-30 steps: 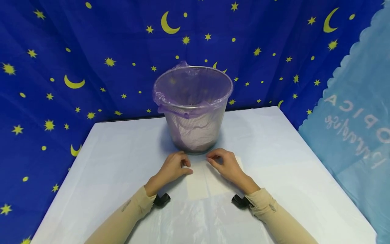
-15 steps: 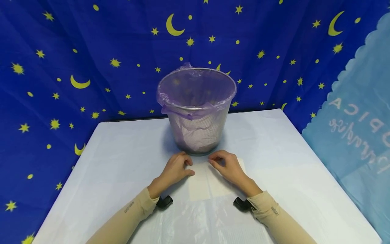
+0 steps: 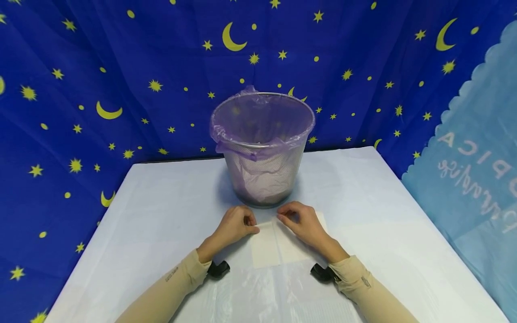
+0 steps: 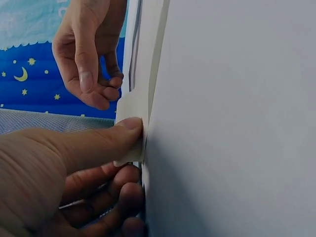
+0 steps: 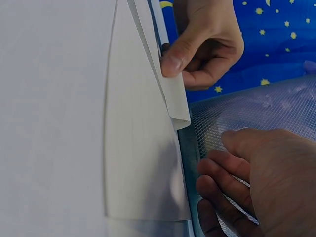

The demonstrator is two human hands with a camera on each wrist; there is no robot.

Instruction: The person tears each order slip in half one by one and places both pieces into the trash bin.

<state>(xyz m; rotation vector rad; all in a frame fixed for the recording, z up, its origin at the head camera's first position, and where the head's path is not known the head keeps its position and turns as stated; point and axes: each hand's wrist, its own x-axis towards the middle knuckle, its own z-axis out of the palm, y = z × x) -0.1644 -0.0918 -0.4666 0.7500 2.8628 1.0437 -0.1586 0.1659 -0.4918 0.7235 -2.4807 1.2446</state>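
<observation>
Two off-white paper sheets lie side by side on the white tabletop, a narrow gap between them. My left hand (image 3: 234,223) pinches the far left corner of the left sheet (image 3: 265,251), thumb on top and fingers beneath. That far edge is raised and folds over in the right wrist view. The thumb (image 4: 111,140) shows close up on the paper in the left wrist view. My right hand (image 3: 302,223) hovers over the far part of the right sheet (image 5: 140,148) with loosely curved fingers and holds nothing. It hides some of that sheet in the head view.
Just beyond the hands stands a mesh waste bin (image 3: 266,175) lined with a purple plastic bag (image 3: 258,154). Black wrist cameras, left (image 3: 218,270) and right (image 3: 322,272), sit under the sleeves. A blue star-patterned cloth (image 3: 161,58) hangs behind the table (image 3: 383,251).
The left thumb and fingers have come together on the left sheet's corner, and its far edge has lifted. My right hand stays almost still; the head view has shifted slightly.
</observation>
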